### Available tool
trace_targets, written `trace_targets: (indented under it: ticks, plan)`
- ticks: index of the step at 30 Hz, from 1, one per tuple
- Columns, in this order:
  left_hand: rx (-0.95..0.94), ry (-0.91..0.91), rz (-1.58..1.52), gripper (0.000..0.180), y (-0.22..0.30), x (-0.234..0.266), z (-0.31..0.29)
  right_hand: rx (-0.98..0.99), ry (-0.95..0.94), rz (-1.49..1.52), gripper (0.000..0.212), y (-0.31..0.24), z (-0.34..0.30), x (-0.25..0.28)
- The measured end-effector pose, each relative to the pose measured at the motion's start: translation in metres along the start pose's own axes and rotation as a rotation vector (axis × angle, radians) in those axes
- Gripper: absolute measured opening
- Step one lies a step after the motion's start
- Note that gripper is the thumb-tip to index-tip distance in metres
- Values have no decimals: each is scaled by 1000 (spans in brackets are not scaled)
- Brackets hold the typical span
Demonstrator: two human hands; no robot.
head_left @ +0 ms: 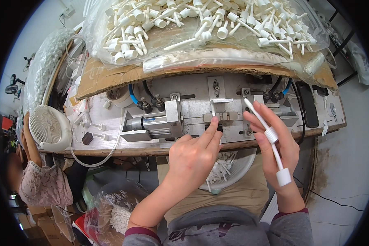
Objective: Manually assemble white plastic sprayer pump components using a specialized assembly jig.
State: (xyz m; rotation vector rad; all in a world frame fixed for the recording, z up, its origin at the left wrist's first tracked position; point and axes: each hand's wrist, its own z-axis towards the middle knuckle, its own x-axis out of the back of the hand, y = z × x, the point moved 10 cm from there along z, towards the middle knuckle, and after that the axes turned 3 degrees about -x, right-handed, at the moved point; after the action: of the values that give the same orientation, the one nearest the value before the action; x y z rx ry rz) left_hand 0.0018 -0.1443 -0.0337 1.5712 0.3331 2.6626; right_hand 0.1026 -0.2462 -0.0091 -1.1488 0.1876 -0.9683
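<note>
The right hand [290,152] is half curled, thumb and fingers closed on two white capped sticks [276,156] lying end to end. The left hand [194,156] points its index finger at a white stick [213,110] in the metal jig [233,116]; whether it grips anything, I cannot tell. Cylinders [153,124] flank the jig; beyond, a cardboard shelf [106,80] bears a pile of capped sticks [270,26].

Workbench [151,151] with wooden front edge: metal fixture [174,117] with cylinders at the centre; black phone [308,104] at three o'clock; white fan [49,126], small white parts [85,119] and a dark block [87,138] toward nine o'clock. Cardboard sheet [110,80] at twelve o'clock: a clear plastic sheet [160,39] bearing heaped white capped stems [223,33]
</note>
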Motion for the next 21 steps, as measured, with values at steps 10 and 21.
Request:
trace_targets:
  ticks: [10,21]
  plan:
    - [164,233,-802,37,0,25,-1,168,-175,-117,58,-21,-22,-40]
    - [-20,64,-91,31,1,8,-13,143,-76,-240,37,-11,-9,-7]
